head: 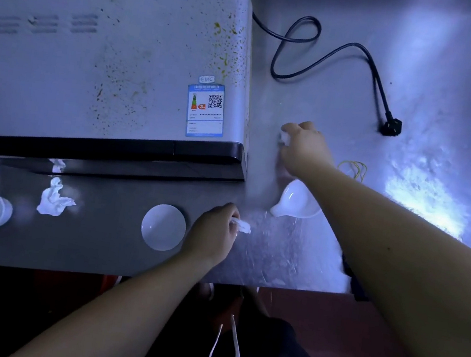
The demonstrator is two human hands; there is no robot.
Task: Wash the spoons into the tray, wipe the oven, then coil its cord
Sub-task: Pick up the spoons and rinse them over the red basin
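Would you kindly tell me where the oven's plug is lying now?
In the head view, the plug lies on the steel counter at the upper right, ending the black cord right of the oven, beyond the right hand and yellow rubber bands.

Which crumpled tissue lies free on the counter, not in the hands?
The tissue left of the round dish, in front of the oven. The other two are pinched in the left hand and the right hand.

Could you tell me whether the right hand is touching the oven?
Apart. The head view shows bare counter between the right hand and the oven.
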